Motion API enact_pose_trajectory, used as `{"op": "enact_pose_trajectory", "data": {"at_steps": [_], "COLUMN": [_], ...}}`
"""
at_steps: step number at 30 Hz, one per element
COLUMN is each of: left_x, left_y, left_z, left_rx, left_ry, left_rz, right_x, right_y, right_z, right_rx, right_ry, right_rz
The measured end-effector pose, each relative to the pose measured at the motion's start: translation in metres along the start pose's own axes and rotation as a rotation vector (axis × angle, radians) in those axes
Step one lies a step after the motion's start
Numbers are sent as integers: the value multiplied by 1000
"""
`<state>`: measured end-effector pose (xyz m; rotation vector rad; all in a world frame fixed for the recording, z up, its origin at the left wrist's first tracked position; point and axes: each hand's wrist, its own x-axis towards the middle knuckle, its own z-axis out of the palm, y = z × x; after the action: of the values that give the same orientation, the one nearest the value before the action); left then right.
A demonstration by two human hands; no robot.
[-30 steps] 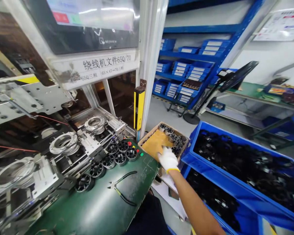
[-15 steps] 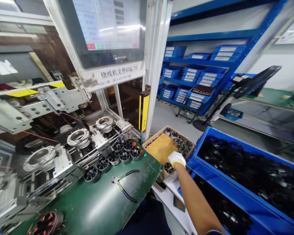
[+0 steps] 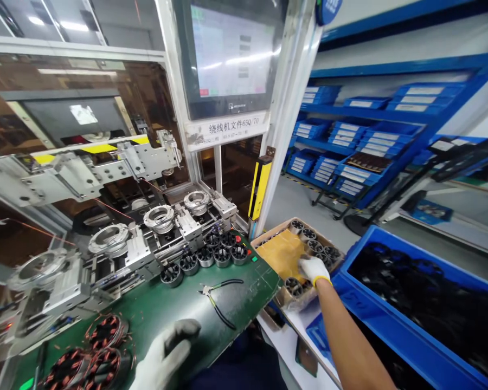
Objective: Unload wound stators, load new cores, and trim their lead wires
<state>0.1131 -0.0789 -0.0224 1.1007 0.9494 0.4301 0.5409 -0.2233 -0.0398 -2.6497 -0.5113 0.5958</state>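
Note:
My right hand (image 3: 314, 269), in a white glove with a yellow cuff, reaches into a cardboard box (image 3: 282, 299). It is over the box's right side, near metal stator cores with black inserts, one of them this stator core (image 3: 293, 286). Its fingertips are hidden, so I cannot tell whether it grips one. A sheet of brown cardboard (image 3: 280, 252) covers the middle of the box. Low in the view, my gloved left hand (image 3: 166, 346) hovers over the green tabletop (image 3: 168, 306), thumb and fingers apart, holding nothing. To its left sit copper-wound stators (image 3: 106, 331).
Black-handled cutters (image 3: 208, 292) lie on the tabletop. Several unwound cores (image 3: 205, 257) stand along the winding machine's fixtures (image 3: 159, 218). A blue bin (image 3: 374, 238) of black parts is at the right. A screen (image 3: 231, 59) hangs above, beside a yellow post (image 3: 260, 187).
The view has swung left, bringing more of the machine and wound stators into sight. My left hand has come into view; my right hand stays at the box.

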Motion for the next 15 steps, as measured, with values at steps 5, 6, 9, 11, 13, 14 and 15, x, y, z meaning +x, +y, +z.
{"op": "enact_pose_trajectory", "data": {"at_steps": [5,6,9,11,13,14,15], "left_x": [23,25,33,37,38,37,36], "left_y": [-11,-11,-15,-22,-29,-30,-31], "left_z": [49,55,60,52,39,33,28], "left_rx": [-479,-555,-679,-676,-665,-671,-686], "left_ry": [-425,-482,-419,-242,-102,-76,-75], "left_rz": [-247,-297,-376,-387,-415,-445,-482], "right_x": [-101,-125,-174,-178,-165,-157,-148], "right_y": [-35,-44,-56,-40,-1,23,49], "right_z": [19,26,44,49,44,39,33], "right_rx": [247,345,437,311,19,-201,-284], "right_ry": [-17,-63,-192,-60,115,140,120], "right_rz": [-254,-425,-702,-578,-272,-75,48]}}
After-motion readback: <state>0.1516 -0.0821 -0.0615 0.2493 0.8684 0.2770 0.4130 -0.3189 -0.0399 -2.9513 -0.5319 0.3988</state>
